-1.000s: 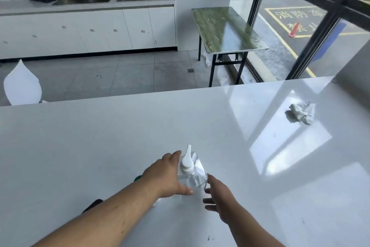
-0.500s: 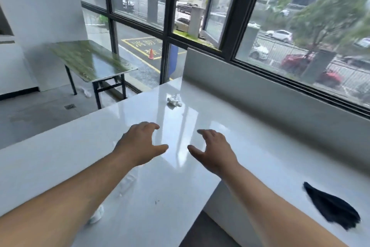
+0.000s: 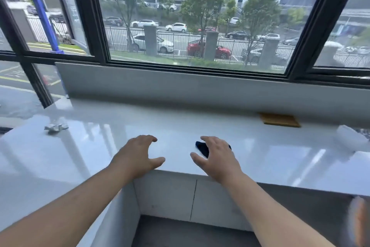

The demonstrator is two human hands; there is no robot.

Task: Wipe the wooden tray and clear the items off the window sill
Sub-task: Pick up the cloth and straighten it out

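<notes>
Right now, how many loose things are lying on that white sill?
3 that I can make out: crumpled paper far left, dark cloth under the right hand, wooden tray at the wall. Blurred shapes far right may be more.

I am looking at what seems to be a plain commercial or office building room at street level. A wide, glossy white window sill (image 3: 200, 126) runs beneath large black-framed windows (image 3: 196, 26). Outside I see a railing fence, parked cars, trees and tall office blocks across a road. The grey wall under the glass is bare, and the floor below the sill is dark grey.
</notes>
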